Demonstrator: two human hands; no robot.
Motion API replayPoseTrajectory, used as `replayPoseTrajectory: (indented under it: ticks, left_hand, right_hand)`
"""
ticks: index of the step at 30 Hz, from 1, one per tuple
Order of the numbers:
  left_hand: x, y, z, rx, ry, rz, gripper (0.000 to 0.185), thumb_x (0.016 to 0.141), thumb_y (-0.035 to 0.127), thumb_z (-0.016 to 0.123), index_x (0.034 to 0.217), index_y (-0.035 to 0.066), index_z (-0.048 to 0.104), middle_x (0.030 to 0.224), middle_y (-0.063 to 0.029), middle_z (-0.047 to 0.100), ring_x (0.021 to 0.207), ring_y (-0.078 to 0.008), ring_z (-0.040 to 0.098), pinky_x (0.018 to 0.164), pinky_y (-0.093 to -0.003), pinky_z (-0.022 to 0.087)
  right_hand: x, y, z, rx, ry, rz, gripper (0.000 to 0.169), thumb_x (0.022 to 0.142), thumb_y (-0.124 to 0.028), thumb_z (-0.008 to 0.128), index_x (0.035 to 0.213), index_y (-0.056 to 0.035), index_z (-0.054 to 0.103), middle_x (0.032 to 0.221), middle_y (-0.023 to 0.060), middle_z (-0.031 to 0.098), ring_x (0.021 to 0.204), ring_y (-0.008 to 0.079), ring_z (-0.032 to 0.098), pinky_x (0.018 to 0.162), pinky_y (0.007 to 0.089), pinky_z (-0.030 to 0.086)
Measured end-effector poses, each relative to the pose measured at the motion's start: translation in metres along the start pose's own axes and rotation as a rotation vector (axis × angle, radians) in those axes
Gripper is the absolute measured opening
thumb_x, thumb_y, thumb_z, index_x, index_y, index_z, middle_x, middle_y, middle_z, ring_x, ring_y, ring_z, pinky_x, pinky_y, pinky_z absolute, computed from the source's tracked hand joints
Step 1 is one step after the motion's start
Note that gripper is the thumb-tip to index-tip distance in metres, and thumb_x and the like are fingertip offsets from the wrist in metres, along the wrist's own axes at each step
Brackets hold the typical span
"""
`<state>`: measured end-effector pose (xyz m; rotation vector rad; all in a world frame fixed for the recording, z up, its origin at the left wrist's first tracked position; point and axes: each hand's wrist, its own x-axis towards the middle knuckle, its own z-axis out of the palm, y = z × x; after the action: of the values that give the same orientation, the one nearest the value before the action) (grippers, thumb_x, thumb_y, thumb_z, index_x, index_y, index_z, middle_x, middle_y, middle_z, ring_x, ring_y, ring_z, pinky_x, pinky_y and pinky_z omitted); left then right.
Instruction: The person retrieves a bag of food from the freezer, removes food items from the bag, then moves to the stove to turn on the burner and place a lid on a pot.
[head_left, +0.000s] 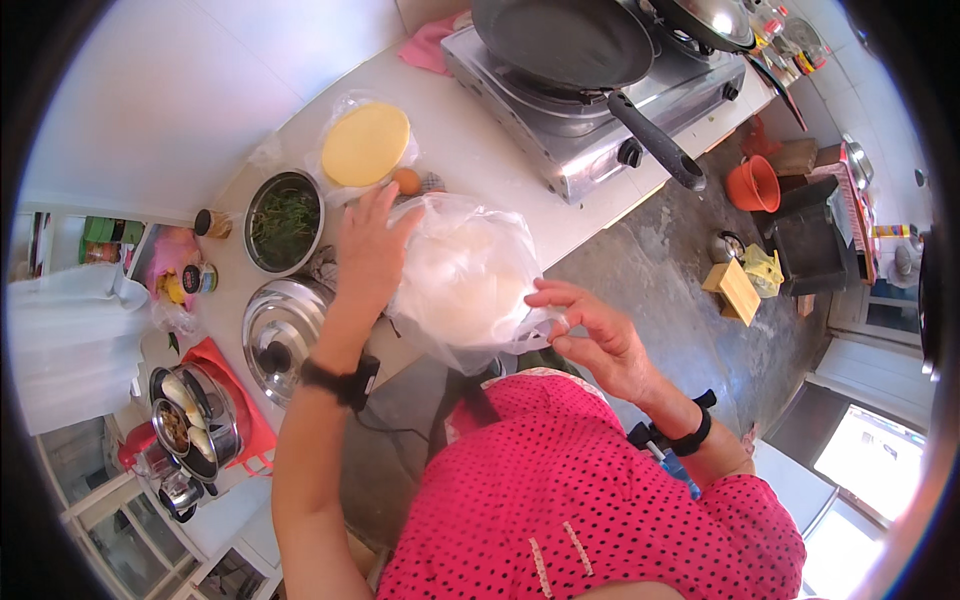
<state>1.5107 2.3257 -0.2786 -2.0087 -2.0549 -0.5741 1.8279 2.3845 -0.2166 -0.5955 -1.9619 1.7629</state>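
Note:
A translucent plastic bag (469, 270) with pale, whitish contents lies in front of me at the counter's edge; what it holds is blurred by the film. My right hand (600, 337) pinches the bag's near right edge between thumb and fingers. On the far left side, my left hand (371, 247) has its fingers apart, the thumb against the film. Just beyond those fingertips sits a brown egg (407, 181). A flat yellow round (366, 144) rests on clear plastic behind it. Left of my left hand stands a metal bowl (321, 225) of green leaves.
A gas stove (555, 161) carries a black frying pan (566, 45), its handle (656, 139) jutting over the counter's front. A steel lid (281, 330) lies beside my left forearm. Jars (213, 223) and a pot (225, 420) stand further left. An orange bucket (752, 184) is on the floor.

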Motion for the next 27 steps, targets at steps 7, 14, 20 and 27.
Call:
replayPoseTrajectory:
  ticks: [7,14,20,27]
  left_hand:
    - [0.003,-0.05,0.018,-0.255,-0.179,-0.426,0.023,0.082,0.01,0.064,0.103,0.004,0.07,0.109,-0.0114,0.067,0.096,-0.0262,0.065,0.085,-0.0357,0.05]
    - [0.019,-0.012,-0.033,-0.281,-0.032,-0.324,0.023,0.089,0.011,0.06,0.108,0.003,0.069,0.089,-0.0128,0.067,0.082,-0.0239,0.065,0.074,-0.0334,0.05]
    - [0.039,-0.011,-0.037,-1.248,-0.256,-0.911,0.024,0.094,0.015,0.061,0.113,0.004,0.068,0.077,-0.0018,0.056,0.079,-0.0048,0.054,0.068,-0.0208,0.044]
    - [0.038,-0.016,-0.04,-0.257,0.1,-0.36,0.033,0.085,0.008,0.069,0.117,0.002,0.065,0.077,-0.0041,0.059,0.075,-0.0196,0.06,0.07,-0.0284,0.049]
  right_hand:
    - [-0.012,0.024,-0.002,0.301,0.118,0.153,0.01,0.095,-0.001,0.053,0.102,-0.0056,0.06,0.125,0.009,0.06,0.13,0.0241,0.048,0.106,0.0367,0.039]
    - [-0.004,0.028,0.005,0.355,0.28,0.118,0.012,0.097,-0.005,0.052,0.104,-0.0043,0.062,0.121,0.0094,0.064,0.12,0.0184,0.053,0.102,0.0319,0.04]
    - [0.004,0.029,0.011,0.358,0.229,0.15,0.014,0.099,-0.002,0.048,0.105,-0.0033,0.061,0.116,0.0111,0.067,0.114,0.0204,0.058,0.101,0.0348,0.043]
    - [0.01,0.035,0.016,0.428,0.206,0.135,0.016,0.101,-0.005,0.049,0.11,-0.0024,0.062,0.113,0.0063,0.066,0.112,0.0166,0.059,0.1,0.0304,0.044]
